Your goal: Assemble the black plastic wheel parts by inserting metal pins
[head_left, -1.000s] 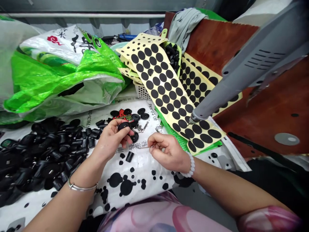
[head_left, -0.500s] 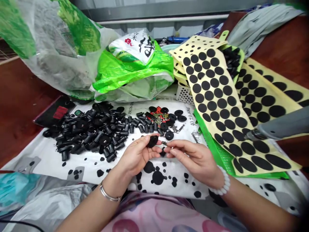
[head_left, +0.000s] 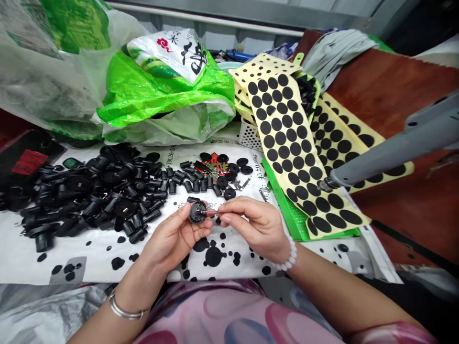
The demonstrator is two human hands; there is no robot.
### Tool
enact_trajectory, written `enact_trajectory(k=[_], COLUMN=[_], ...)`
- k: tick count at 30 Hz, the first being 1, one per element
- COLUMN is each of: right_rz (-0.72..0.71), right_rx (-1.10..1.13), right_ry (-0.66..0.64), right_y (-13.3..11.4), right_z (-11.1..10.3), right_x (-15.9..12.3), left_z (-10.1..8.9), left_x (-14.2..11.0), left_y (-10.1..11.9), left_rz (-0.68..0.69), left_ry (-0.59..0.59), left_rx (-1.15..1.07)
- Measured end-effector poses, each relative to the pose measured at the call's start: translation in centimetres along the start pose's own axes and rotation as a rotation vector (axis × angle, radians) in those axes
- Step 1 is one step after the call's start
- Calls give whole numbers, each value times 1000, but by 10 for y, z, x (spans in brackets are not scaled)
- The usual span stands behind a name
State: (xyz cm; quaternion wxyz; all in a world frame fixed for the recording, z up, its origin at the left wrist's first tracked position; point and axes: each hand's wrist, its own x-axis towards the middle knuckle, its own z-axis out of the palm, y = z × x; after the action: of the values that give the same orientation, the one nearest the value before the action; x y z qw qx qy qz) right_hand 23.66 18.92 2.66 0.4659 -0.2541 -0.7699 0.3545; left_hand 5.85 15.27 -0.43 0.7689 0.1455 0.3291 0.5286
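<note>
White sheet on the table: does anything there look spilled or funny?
Yes! Black dots are scattered all over the white sheet, not in neat rows like on the yellow backing sheet. They look spilled, though some might be printed on.

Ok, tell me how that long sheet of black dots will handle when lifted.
The sheet will probably flop: its yellow backing looks thin and already curves across the green tray. It should feel light. The dots look stuck on, so they'll likely stay put.

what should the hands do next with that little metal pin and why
Probably press the metal pin into the black round part, since the right hand pinches its tip right against that part while the left hand holds the part up, steady.
</note>
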Motion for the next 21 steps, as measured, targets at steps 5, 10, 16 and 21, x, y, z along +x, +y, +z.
enact_trajectory(k=[5, 10, 16, 21], right_rz=[-91, -301, -234, -78], right_rx=[-154, -323, -356, -326], right_ry=[-73, -212, -134, -133], right_y=[0, 2, 7, 11], right_z=[-2, -5, 4, 12], right_x=[-2, -1, -4, -9], left_z=[5, 11, 12, 11], left_x=[-3, -6, -7, -5], left_y=[-2, -6, -12, -16], left_rz=[39, 66, 72, 97], left_ry=[-24, -18, 15, 65], left_rx=[36, 159, 210, 243])
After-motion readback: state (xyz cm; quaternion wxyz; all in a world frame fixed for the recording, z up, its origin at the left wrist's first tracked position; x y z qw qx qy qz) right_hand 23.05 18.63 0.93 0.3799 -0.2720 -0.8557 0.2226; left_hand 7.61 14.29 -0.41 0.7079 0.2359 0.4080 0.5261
